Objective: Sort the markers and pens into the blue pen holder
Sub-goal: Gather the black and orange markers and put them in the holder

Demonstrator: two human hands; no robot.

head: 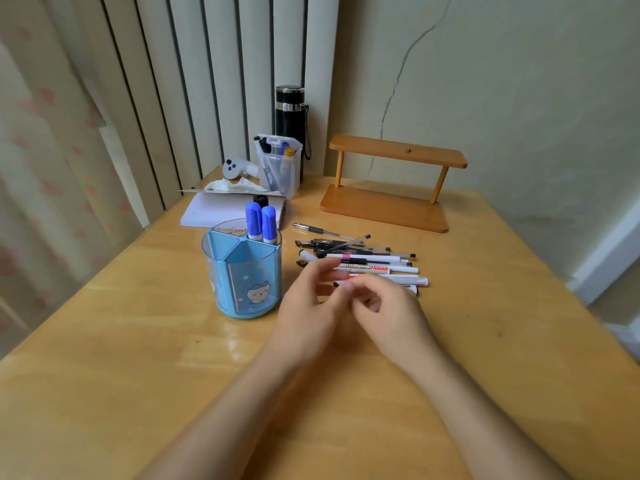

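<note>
blue pen holder (242,271) holds two blue-capped markers (260,221).

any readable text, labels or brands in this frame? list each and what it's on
"WHITEBOARD", partly blurred, best guess: red-and-white marker in the pile.
Small black print on the white marker nearer the hands: too small to read.
Blue pen holder: a cartoon cat picture, no words legible.
Black bottle, clear organiser, paper stack: no text visible.

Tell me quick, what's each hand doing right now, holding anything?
Left hand: open, fingers loosely spread, holding nothing.
Right hand: fingers curled, cannot be told whether it grips a marker.
</note>
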